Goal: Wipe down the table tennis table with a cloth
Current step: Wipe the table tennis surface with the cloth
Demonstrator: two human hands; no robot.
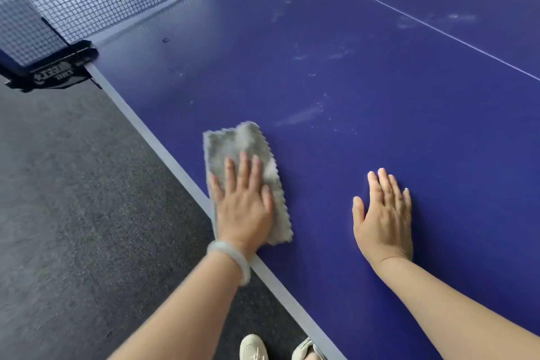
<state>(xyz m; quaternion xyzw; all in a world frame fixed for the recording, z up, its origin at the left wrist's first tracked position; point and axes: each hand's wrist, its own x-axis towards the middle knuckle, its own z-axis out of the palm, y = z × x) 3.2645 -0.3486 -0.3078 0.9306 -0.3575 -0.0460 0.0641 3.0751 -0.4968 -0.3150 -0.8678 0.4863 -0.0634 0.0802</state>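
Wiping near-edge strip | your left hand [244,207] presses flat, grip released, on the grey cloth [248,172] beside the white border | right hand [382,213] splayed, braced on surface [380,82] | next: push toward smudges [298,117] ahead.

The left hand [244,207] hides the cloth's [248,143] middle. The net clamp's [52,70] label is too blurred to read. The bottom edge cuts off both shoes [252,348].
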